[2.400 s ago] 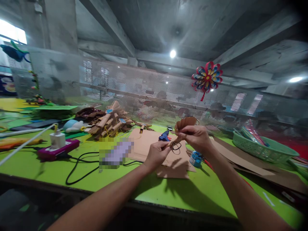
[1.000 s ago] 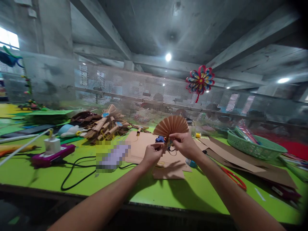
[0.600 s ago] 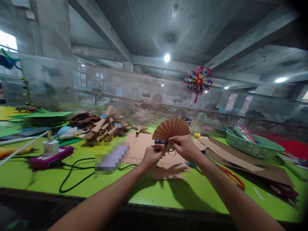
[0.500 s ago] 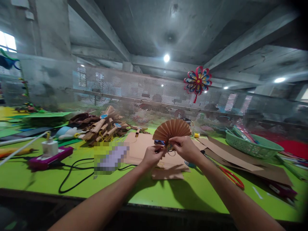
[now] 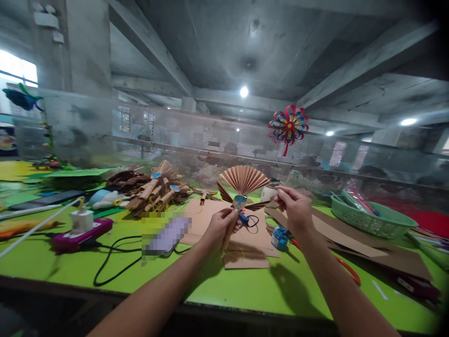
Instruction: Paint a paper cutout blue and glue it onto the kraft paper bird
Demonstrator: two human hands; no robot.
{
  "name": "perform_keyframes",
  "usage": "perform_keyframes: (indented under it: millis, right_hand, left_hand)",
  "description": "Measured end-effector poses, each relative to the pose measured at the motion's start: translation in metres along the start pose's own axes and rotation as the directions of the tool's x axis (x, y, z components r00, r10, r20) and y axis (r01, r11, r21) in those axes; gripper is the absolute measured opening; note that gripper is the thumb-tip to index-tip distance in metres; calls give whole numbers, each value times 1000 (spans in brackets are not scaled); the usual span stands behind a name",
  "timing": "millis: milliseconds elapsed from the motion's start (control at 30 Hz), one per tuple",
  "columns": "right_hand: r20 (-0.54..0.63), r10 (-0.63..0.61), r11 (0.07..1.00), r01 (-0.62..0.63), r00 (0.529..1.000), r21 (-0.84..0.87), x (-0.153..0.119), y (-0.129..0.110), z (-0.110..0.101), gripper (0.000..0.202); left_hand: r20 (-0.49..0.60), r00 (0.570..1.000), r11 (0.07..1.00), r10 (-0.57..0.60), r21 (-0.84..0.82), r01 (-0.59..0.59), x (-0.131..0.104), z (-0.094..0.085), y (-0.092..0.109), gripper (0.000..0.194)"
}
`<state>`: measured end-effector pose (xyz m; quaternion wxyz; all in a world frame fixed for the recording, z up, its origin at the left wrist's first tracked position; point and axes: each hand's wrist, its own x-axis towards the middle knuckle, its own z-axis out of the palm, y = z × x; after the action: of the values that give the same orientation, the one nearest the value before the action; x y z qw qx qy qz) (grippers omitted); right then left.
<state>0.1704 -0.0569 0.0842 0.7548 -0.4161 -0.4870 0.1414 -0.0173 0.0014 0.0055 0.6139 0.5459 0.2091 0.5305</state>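
Observation:
My left hand (image 5: 224,227) grips a brown paper craft by its rolled lower stem. This pleated paper craft (image 5: 244,181) has a fan spread at the top, narrow folded wings at either side and a blue patch in the middle. My right hand (image 5: 294,208) is raised just right of the craft, fingers pinched near the right wing's end; what is between them, if anything, I cannot make out. Close behind the fingertips is a whitish round object (image 5: 268,195). Below the craft are a small blue object with a dark loop (image 5: 244,218) and brown paper sheets (image 5: 206,220).
A blue jar (image 5: 279,238) stands by my right wrist, with orange-handled scissors (image 5: 349,271) partly behind the forearm. Left are a blurred phone-like object (image 5: 168,236), a purple power strip (image 5: 82,234), cables and piled paper crafts (image 5: 154,192). Right are brown cardboard (image 5: 351,236) and a green basket (image 5: 375,220).
My right hand has moved away from the craft's middle, to the right. The craft has turned, so its wings and blue patch now show. The blue jar is now more visible.

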Motion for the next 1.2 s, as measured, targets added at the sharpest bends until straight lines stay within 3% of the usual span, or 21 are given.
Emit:
perform_keyframes:
  millis: [100, 233, 300, 400, 533, 700, 833, 1067, 1133, 1200]
  right_hand:
    - [-117, 61, 994, -51, 991, 93, 1, 24, 1, 23]
    - [-139, 56, 996, -45, 989, 82, 9, 38, 0, 24]
    - [-78, 4, 1000, -3, 997, 14, 19, 35, -2, 33]
    - [104, -28, 998, 33, 994, -52, 33, 27, -3, 49]
    - [308, 71, 994, -92, 949, 54, 34, 30, 0, 40]
    - [365, 142, 966, -210, 920, 153, 18, 46, 3, 42]
    - [327, 194, 952, -258, 925, 165, 18, 51, 2, 38]
    - [105, 302, 907, -320, 947, 273, 19, 56, -3, 42]
    - [122, 342, 890, -363, 932, 277, 6, 62, 2, 41]
    - [218, 390, 866, -437, 895, 245, -11, 67, 11, 42]
  left_hand:
    - [9, 999, 999, 37, -29, -36, 2, 0, 3, 43]
    - [14, 998, 998, 59, -28, -59, 0, 2, 10, 39]
    - [24, 999, 999, 43, -28, -43, -1, 4, 13, 38]
    - [48, 999, 999, -5, -36, 7, -2, 5, 12, 38]
    - [58, 996, 995, -68, -69, 71, 1, 1, 5, 39]
    - [32, 993, 985, -114, -128, 118, 4, -4, -2, 37]
    - [43, 985, 977, -166, -128, 170, 3, -3, -3, 34]
    - [-25, 988, 974, -151, -172, 144, 5, -7, 2, 34]
    - [-63, 990, 977, -130, -177, 117, 7, -9, 5, 34]
    - [-97, 989, 981, -109, -174, 91, 9, -11, 8, 36]
